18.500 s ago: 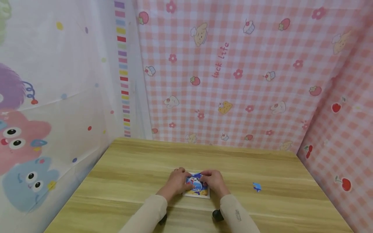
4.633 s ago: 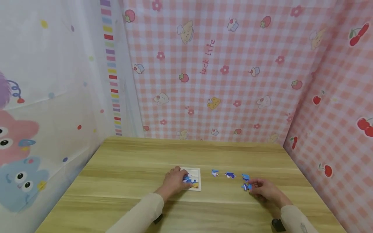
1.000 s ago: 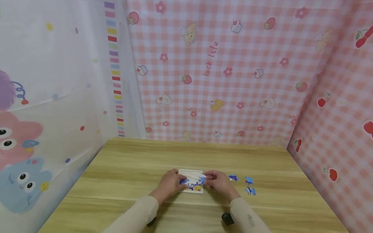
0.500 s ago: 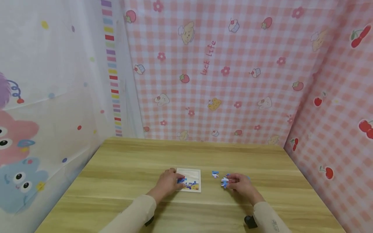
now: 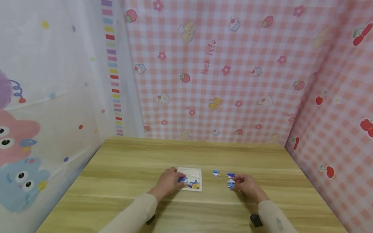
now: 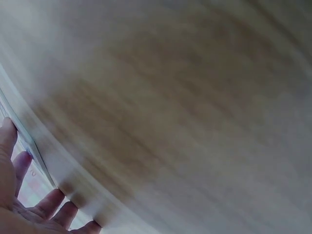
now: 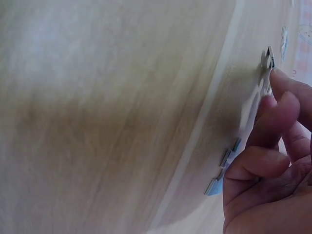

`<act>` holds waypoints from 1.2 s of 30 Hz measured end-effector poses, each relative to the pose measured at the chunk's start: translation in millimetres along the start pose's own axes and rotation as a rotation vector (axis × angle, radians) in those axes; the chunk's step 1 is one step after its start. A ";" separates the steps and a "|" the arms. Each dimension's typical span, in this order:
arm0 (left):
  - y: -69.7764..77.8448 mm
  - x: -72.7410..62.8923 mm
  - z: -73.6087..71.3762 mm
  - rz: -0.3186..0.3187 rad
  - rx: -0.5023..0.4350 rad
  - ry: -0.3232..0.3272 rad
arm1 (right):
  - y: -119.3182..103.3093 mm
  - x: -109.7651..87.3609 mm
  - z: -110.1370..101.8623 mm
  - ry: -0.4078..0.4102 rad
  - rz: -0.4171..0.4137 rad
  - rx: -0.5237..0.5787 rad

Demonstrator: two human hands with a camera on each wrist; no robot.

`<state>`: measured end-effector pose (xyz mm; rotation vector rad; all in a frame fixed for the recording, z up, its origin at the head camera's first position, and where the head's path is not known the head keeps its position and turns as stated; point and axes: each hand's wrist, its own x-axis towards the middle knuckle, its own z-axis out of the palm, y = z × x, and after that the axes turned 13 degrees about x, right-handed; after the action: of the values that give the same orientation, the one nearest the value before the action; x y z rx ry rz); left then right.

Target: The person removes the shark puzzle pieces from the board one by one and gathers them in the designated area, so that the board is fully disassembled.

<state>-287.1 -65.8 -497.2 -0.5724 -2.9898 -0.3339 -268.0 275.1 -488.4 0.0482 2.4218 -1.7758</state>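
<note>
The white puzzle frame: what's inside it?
In the frame, blue and yellow puzzle pieces lie along the near side, with pale backing beyond them. The left hand covers part of the left side, so what's there can't be seen.

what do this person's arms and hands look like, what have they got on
Both hands, left hand and right hand, are gloveless. The left sleeve and right sleeve are long and cream; the right has a small greyish mark. A black piece shows beside each sleeve.

R hand [image 5: 247,187] now off tray [image 5: 200,180], at light-blue pc [image 5: 231,184] by dark-blue pc [image 5: 231,175]
</note>
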 end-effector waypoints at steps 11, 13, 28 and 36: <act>1.2 1.0 -4.4 0.011 0.039 0.004 | -5.3 -1.5 -3.8 0.047 -0.010 -0.108; 1.6 0.9 -6.4 0.012 0.036 0.006 | -9.7 -0.3 0.4 0.060 -0.016 -0.119; -17.9 -6.0 -5.4 0.050 -0.058 0.045 | -49.0 20.3 86.5 0.002 -0.021 0.037; -29.5 -7.3 -4.0 0.040 -0.033 0.014 | -52.5 34.0 138.8 -0.180 -0.086 0.140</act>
<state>-291.1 -96.0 -500.0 -0.6289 -2.9607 -0.3832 -294.5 125.2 -484.0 -0.1956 2.2033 -1.8940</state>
